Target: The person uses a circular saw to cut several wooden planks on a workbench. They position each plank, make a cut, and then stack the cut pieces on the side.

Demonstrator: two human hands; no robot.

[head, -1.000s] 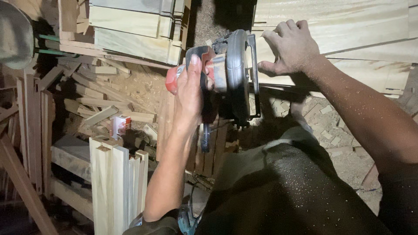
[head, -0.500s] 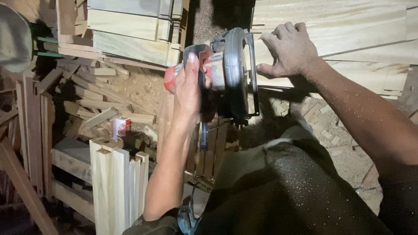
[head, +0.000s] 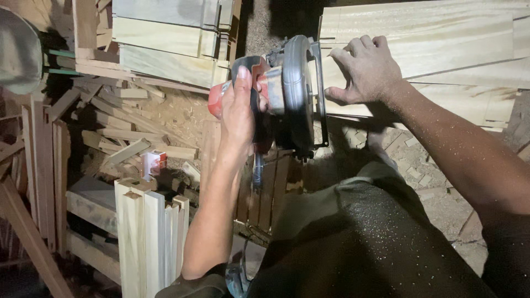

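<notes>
My left hand is wrapped around the red and black handle of a circular saw, which has a grey blade guard. The saw sits at the left end of a wide pale wooden plank. My right hand presses flat on that plank's end, just right of the saw, fingers curled over the edge. The blade itself is hidden by the guard. A dark cord hangs down below the saw.
Stacked pale planks lie at the upper left above a pile of offcuts and sawdust. Upright cut sticks stand at the lower left beside a small red and white box. My sawdust-speckled knee fills the lower right.
</notes>
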